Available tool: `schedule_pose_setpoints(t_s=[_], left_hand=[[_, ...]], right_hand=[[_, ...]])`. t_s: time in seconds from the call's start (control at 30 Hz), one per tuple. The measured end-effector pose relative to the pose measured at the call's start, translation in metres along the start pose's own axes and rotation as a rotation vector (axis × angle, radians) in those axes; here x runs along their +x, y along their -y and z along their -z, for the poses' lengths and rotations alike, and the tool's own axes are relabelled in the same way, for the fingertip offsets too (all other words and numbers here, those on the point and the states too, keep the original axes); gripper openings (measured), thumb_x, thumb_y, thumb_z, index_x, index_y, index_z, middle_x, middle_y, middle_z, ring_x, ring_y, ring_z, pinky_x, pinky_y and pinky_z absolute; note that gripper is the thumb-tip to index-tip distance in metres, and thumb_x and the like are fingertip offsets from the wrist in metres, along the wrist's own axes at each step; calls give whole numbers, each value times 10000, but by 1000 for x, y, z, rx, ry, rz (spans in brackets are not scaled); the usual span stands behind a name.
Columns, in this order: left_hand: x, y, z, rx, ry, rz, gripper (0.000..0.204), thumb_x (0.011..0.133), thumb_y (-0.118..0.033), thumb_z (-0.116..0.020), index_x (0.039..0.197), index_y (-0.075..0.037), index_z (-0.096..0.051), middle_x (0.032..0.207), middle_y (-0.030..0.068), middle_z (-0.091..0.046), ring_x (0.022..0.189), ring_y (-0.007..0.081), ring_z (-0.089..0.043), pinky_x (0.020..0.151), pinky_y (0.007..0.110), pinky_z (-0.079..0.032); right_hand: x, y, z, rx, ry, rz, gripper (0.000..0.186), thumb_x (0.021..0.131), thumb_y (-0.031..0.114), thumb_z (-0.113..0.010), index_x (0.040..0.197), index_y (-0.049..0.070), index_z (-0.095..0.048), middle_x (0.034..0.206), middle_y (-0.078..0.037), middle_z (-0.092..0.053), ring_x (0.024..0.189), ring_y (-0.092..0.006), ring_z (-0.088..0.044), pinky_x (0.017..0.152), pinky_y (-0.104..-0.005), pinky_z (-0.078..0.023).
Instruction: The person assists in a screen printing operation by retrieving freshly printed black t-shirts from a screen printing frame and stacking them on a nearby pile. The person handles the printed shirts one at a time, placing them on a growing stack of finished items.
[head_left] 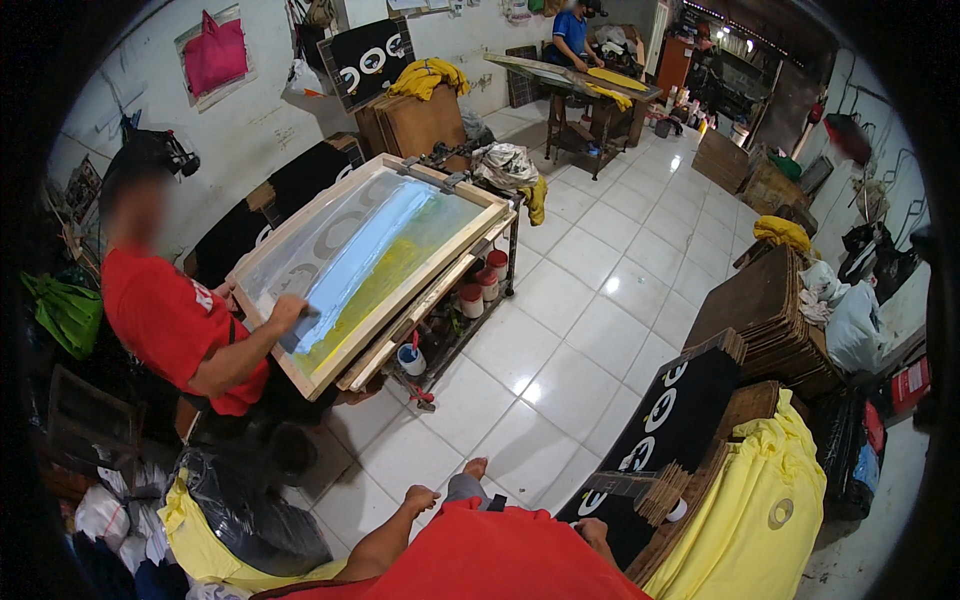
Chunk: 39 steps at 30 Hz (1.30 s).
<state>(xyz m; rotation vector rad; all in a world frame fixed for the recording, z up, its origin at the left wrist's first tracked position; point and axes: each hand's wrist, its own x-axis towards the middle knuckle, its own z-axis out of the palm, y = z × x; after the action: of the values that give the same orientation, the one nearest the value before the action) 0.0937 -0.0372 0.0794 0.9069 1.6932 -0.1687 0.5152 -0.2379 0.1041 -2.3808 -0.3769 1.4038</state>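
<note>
Resting right hand (594, 531) on black printed fabric (668, 428), left hand (421, 497) fisted

Glossy white tiled floor (600, 330), pale wall (255, 125), distant worktable (570, 78)

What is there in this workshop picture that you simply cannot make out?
All in the head view:
- The right hand: half hidden behind the red shirt, so its grip cannot be told.
- The left hand: small, its fingers unclear.
- The stack of black printed cloth: its near end is hidden by the shirt.
- The screen frame: what lies beneath it is covered.
- The far worktable: too small for detail.
</note>
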Motion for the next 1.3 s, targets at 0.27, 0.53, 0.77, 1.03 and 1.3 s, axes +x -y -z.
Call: schedule_pose_setpoints(t_s=[0.27,0.53,0.77,1.03,1.3], left_hand=[[9,-4,5,-26,-4,-20,261,769,-260,-703,811,-5,-668,723,94,-656,577,162,-601,478,294,-436],[-7,-19,17,-148,-46,-45,188,776,-220,-684,789,-34,-655,682,62,-636,554,128,-582,464,273,-423],[26,-93,116,-637,-520,-297,84,733,-120,-623,799,-69,-628,698,36,-599,646,163,-572,540,295,-442],[126,-172,293,-901,-881,-36,647,592,-202,-755,1134,49,-509,1192,224,-528,1106,349,-514,917,395,-422],[99,-154,340,-1277,-620,92,163,750,-191,-675,738,-54,-588,694,51,-581,511,115,-488,424,270,-355]], right_hand=[[-4,10,-2,174,-31,39,153,750,8,-554,608,-9,-608,559,-82,-543,482,-179,-543,427,-314,-427],[6,10,-10,289,-19,14,96,757,12,-541,680,-2,-596,591,-98,-564,502,-201,-568,468,-319,-506],[31,66,-30,509,249,54,57,758,6,-557,808,-5,-582,674,-96,-595,561,-204,-604,498,-330,-507],[33,317,-90,552,403,258,211,824,64,-603,1014,-21,-565,858,-106,-634,748,-183,-625,671,-291,-503],[57,517,-211,480,627,386,219,826,66,-598,1025,-15,-557,894,-106,-638,794,-192,-631,685,-313,-512]])
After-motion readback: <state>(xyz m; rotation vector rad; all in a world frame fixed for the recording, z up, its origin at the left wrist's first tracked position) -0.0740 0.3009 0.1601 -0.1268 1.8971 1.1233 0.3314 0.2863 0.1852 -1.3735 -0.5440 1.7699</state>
